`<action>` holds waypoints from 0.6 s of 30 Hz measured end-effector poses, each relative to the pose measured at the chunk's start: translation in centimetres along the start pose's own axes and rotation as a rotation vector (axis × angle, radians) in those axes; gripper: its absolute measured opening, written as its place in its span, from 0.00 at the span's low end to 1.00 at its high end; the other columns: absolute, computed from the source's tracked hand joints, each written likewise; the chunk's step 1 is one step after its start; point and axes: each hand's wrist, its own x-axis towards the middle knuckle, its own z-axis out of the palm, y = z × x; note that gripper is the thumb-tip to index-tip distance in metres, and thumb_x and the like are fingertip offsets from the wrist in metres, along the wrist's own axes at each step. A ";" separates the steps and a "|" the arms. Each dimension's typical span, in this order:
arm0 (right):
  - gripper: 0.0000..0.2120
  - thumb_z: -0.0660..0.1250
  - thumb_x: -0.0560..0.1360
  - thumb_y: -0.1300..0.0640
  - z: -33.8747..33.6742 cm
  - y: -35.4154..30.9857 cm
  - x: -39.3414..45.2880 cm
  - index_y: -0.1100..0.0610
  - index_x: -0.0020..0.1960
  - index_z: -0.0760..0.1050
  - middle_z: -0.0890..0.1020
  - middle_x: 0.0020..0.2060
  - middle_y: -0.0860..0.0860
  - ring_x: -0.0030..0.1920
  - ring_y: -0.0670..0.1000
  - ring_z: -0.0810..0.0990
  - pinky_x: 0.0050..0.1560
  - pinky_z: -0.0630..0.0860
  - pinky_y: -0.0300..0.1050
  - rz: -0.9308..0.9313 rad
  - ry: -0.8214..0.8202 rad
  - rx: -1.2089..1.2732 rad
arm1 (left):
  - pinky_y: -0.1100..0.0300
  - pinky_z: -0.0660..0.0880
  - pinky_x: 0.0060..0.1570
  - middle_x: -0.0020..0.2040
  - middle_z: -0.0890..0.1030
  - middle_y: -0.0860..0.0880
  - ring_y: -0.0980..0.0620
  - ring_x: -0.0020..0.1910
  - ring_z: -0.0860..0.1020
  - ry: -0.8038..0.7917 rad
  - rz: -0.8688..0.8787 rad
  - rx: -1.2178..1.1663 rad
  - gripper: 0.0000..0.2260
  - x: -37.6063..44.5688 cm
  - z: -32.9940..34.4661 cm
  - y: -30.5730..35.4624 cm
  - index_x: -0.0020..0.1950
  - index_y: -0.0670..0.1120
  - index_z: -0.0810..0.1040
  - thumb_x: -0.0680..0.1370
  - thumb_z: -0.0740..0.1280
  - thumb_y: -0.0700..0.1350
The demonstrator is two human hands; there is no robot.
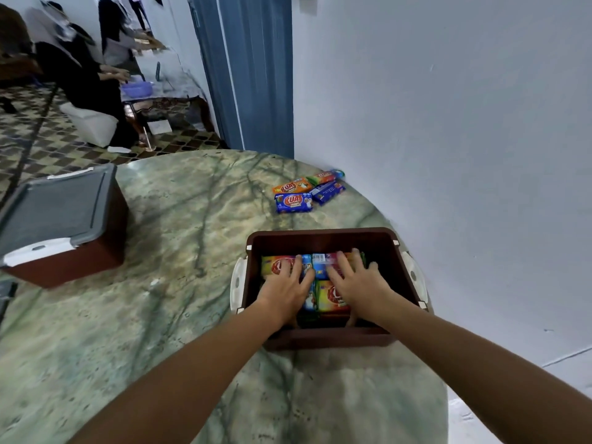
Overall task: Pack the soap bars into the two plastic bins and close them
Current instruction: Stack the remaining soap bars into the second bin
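An open brown plastic bin (320,239) with white side latches stands on the marble table in front of me, filled with colourful wrapped soap bars (331,298). Both my hands are inside it, lying flat on the bars. My left hand (286,285) rests on the left bars, fingers spread. My right hand (358,280) presses on the right bars, fingers spread. A second brown bin (67,251) with a grey lid (51,209) on top sits at the table's left edge. Several loose soap bars (307,192) lie on the table beyond the open bin, near the wall.
The round green marble table (179,238) meets a white wall (448,123) on the right. A blue door frame (253,72) stands behind. People sit at another table at the far left, over a patterned floor.
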 end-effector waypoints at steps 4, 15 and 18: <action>0.33 0.55 0.81 0.53 -0.6 -1.9 0.9 0.64 0.77 0.41 0.50 0.75 0.68 0.73 0.71 0.53 0.65 0.64 0.67 -0.050 0.071 -0.042 | 0.42 0.63 0.67 0.73 0.51 0.28 0.28 0.71 0.55 0.082 0.038 0.105 0.29 1.4 0.1 0.0 0.75 0.34 0.43 0.82 0.52 0.48; 0.58 0.78 0.46 0.34 1.9 -0.9 3.8 0.69 0.64 0.68 0.76 0.53 0.68 0.46 0.67 0.77 0.30 0.75 0.53 -0.082 0.082 -0.181 | 0.38 0.69 0.59 0.68 0.58 0.24 0.27 0.64 0.62 0.158 0.153 0.142 0.44 3.3 2.4 -0.5 0.71 0.28 0.46 0.73 0.63 0.60; 0.58 0.77 0.48 0.33 2.1 -1.0 3.8 0.70 0.65 0.67 0.75 0.54 0.70 0.47 0.68 0.76 0.31 0.76 0.54 -0.104 0.108 -0.166 | 0.39 0.71 0.57 0.68 0.57 0.24 0.26 0.65 0.62 0.134 0.140 0.053 0.41 3.6 3.0 -0.3 0.71 0.29 0.47 0.74 0.63 0.57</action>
